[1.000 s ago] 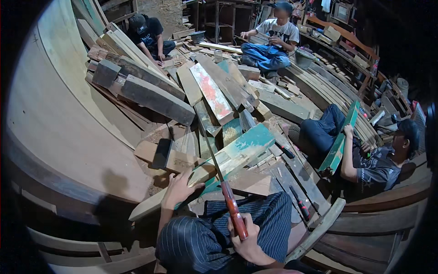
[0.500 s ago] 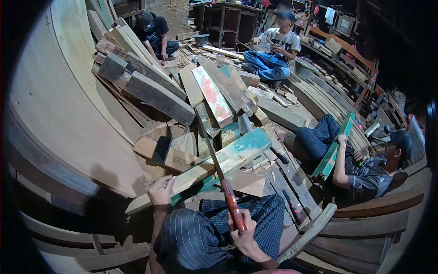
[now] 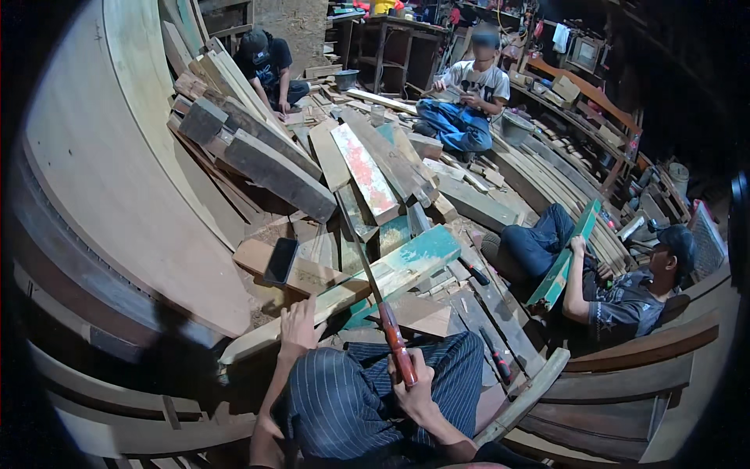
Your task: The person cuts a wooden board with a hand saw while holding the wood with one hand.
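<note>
My right hand [image 3: 410, 383] is closed on the red-brown wooden handle of a long, narrow blade [image 3: 363, 262]. The blade lies across a pale beam [image 3: 414, 258] with patchy turquoise paint, its far part reaching onto the woodpile. My left hand [image 3: 298, 324] rests on the near part of that beam, left of the blade, fingers spread and slightly bent. A dark phone [image 3: 280, 260] lies on a tan board [image 3: 316, 275] just beyond.
Loose offcuts [image 3: 367, 168] fill the middle. Large curved panels [image 3: 101, 180] rise at left. Three co-workers sit around: one at back left [image 3: 273, 74], another at back [image 3: 461, 117], one at right [image 3: 641, 289] holding a green beam. Red-black tools [image 3: 496, 356] lie at right.
My left hand shifts on the beam, its fingers now more spread. The right-hand co-worker's green beam has tilted slightly. The view has shifted a little, showing more of the back shelves.
</note>
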{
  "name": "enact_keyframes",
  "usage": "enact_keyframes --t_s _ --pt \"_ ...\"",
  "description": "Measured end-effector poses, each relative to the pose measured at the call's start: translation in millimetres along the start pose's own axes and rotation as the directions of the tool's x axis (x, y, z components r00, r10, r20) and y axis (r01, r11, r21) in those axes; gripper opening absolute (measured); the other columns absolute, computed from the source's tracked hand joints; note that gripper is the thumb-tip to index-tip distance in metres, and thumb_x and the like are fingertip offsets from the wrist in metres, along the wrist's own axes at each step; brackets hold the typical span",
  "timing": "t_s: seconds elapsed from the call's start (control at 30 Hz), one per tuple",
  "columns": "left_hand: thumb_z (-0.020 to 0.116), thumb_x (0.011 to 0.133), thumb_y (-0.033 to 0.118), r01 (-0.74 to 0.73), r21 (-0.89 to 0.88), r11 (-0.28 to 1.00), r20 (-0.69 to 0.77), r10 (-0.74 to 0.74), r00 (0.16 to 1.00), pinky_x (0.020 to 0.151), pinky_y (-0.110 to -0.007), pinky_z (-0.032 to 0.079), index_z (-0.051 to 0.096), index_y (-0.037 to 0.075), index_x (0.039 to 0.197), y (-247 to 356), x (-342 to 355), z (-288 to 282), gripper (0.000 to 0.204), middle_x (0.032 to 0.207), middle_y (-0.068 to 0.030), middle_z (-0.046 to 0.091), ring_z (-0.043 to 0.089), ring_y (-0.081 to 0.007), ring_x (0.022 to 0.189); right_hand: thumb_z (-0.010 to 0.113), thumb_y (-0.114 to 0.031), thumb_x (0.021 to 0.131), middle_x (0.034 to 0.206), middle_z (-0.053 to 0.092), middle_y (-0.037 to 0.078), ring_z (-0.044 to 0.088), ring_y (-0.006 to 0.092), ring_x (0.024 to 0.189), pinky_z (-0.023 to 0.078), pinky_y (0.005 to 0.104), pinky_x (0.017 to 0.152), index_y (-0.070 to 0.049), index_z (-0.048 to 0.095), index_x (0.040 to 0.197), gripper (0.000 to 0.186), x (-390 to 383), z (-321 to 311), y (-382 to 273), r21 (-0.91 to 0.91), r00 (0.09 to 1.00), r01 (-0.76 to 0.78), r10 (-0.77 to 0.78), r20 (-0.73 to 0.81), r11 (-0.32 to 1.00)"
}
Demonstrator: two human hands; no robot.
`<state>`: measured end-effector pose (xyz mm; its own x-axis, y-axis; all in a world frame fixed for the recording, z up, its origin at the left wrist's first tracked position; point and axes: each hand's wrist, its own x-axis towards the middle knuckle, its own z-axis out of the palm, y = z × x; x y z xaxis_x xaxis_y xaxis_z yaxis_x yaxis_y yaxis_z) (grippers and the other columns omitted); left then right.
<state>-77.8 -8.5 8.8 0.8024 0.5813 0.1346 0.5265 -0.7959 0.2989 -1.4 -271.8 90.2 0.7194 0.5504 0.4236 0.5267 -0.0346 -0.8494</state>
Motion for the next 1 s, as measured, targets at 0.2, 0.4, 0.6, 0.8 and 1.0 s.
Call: enact_keyframes --t_s 0.2,0.4,0.6,0.8,1.0 --pt "0.079 0.07 0.032 -0.17 -0.409 0.897 0.094 0.226 0.969 0.103 -0.049 0.038 0.032 0.005 0.151 -33.1 32.0 2.5 0.098 0.135 -0.0243 0.053 0.049 -0.0416 0.125 0.068 0.001 0.086 0.068 0.062 0.008 0.064 0.0165 0.057 0.048 0.0276 0.053 -0.002 0.055 0.098 0.018 0.2 2.0 2.9 0.003 0.999 -0.003 0.003 -0.047 1.0" --pt "0.08 0.07 0.033 -0.259 -0.462 0.848 0.115 0.347 0.931 0.093 -0.044 0.05 0.033 -0.001 0.149 -10.3 40.3 -29.0 0.098 0.114 -0.0312 0.064 0.064 -0.0425 0.106 0.065 0.004 0.086 0.072 0.063 0.009 0.065 0.0168 0.063 0.049 0.0273 0.059 -0.001 0.054 0.1 0.018 6.0 -9.1 -5.4 -0.01 0.997 -0.062 0.062 -0.055 0.998" --pt "0.073 0.081 0.033 -0.277 -0.523 0.806 -0.001 0.324 0.946 0.09 -0.047 0.05 0.046 -0.001 0.141 -15.8 29.8 -24.6 0.074 0.109 -0.0301 0.066 0.064 -0.0448 0.103 0.068 0.001 0.085 0.071 0.064 0.018 0.069 0.0319 0.062 0.051 0.0356 0.055 0.0 0.055 0.101 0.021 16.8 -1.1 -11.9 -0.111 0.999 -0.01 0.006 -0.037 0.994" --pt "0.07 0.087 0.037 -0.226 -0.452 0.863 0.075 0.289 0.954 0.085 -0.05 0.05 0.05 0.003 0.137 -18.0 32.2 -27.4 0.063 0.107 -0.0297 0.066 0.063 -0.0464 0.102 0.069 -0.002 0.087 0.068 0.061 0.019 0.067 0.0335 0.058 0.049 0.0366 0.052 0.001 0.055 0.1 0.019 20.2 6.8 -16.0 -0.114 0.999 -0.001 -0.004 -0.042 0.993" --pt "0.069 0.087 0.032 -0.199 -0.434 0.879 0.187 0.304 0.934 0.098 -0.043 0.046 0.043 0.004 0.145 -20.3 35.1 -31.1 0.069 0.128 -0.0273 0.06 0.059 -0.0414 0.117 0.066 -0.005 0.091 0.069 0.063 0.015 0.068 0.0225 0.061 0.051 0.032 0.057 0.002 0.056 0.101 0.016 22.5 4.4 -19.6 -0.09 0.997 -0.05 0.044 -0.063 0.995"
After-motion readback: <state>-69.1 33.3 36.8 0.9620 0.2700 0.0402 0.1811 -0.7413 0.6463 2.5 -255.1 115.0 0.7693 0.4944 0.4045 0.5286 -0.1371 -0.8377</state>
